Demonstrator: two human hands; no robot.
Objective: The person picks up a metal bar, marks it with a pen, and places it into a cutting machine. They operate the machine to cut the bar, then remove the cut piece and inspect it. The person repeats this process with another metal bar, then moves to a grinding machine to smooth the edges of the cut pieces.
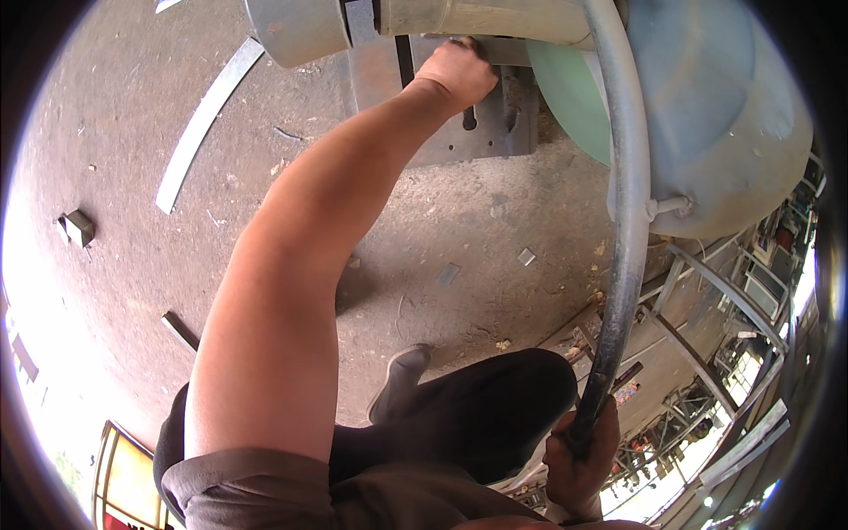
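My left arm reaches out to the far middle. My left hand (459,71) is closed at a flat metal plate (424,146) of the machine, just under a thick grey cylindrical bar (477,19); what its fingers hold is hidden. The plate has a keyhole-shaped slot and small holes beside the hand. At the lower right, my right hand (583,464) is wrapped round the dark lower end of a long curved metal lever (625,230). This lever rises past the machine's large rounded grey-blue housing (707,115).
A pale green disc (570,97) sits between the plate and the housing. On the concrete floor lie a long metal strip (208,124), a small metal box (78,228), a short dark bar (179,331) and small metal pieces (526,256). Metal frames (698,353) stand at right.
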